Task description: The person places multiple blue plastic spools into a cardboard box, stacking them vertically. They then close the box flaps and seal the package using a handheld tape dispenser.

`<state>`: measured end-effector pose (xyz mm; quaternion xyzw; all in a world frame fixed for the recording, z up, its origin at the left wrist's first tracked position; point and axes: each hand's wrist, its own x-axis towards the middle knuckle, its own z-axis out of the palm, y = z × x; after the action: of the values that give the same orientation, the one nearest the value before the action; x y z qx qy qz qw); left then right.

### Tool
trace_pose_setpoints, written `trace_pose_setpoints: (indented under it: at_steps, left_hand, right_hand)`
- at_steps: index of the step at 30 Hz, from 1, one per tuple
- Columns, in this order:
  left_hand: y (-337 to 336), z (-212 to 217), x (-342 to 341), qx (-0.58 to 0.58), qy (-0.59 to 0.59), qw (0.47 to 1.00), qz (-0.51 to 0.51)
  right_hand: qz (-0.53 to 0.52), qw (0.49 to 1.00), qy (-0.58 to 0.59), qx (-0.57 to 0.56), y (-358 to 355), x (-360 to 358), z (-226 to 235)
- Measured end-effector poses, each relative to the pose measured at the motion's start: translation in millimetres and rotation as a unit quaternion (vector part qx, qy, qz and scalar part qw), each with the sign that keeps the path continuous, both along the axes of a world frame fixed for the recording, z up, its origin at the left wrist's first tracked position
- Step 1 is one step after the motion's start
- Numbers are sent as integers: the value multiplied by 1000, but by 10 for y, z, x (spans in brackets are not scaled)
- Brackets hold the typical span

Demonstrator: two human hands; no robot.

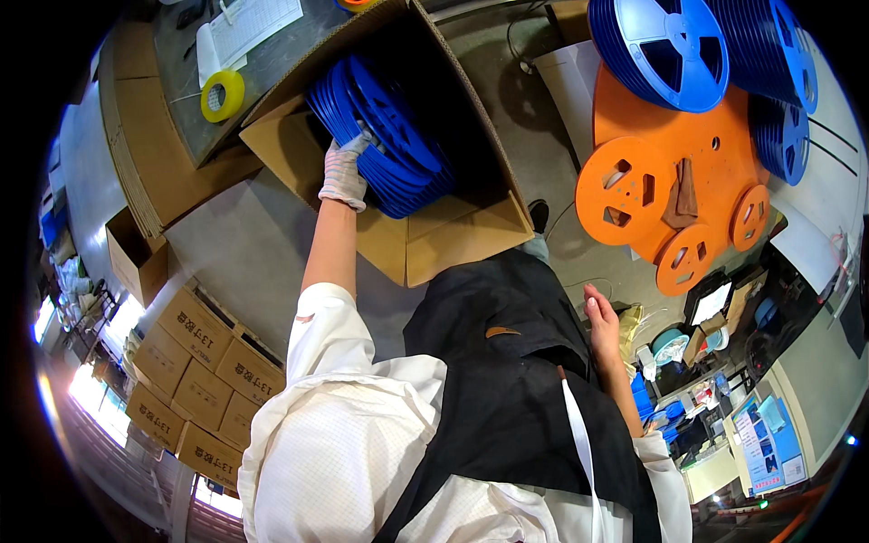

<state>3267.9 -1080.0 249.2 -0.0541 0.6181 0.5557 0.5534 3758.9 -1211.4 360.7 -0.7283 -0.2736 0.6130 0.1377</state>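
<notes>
My left hand (pixel 346 172), in a pale knitted glove, reaches into a cardboard box (pixel 385 244). Its fingers are closed on the edge of a stack of blue plastic reels (pixel 389 136), which leans inside the box; the fingertips are partly hidden among the flanges. My right hand (pixel 601 321) is bare and hangs beside the black apron, its fingers loosely extended with nothing in them. More blue reels (pixel 665 54) stand stacked on an orange round-plated stand (pixel 715 145) at the far right.
A yellow tape roll (pixel 222 96) and papers (pixel 249 34) lie on a grey table at the upper left. Flattened cardboard (pixel 136 136) leans beside it, near a small box (pixel 138 258). Sealed cartons (pixel 204 389) are piled at the left. A dark shoe (pixel 539 214) shows by the box.
</notes>
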Motion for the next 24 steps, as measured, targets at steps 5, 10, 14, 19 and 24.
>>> trace_pose_setpoints:
  at_steps: [5,10,14,19,24]
  left_hand:
    - [-87,65,-24,44,-75,996,24]
    - [-98,80,-9,64,-70,995,25]
    - [-57,67,55,59,-65,996,29]
    - [43,-29,87,50,-53,997,6]
    - [8,23,7,7,-61,998,34]
  right_hand:
    - [4,1000,-9,-6,16,5,25]
    - [-4,1000,-1,-4,-7,14,-15]
    - [37,999,2,-4,-29,55,-47]
    - [46,999,2,-7,-53,82,-74]
    - [54,999,-2,-2,-65,109,-100]
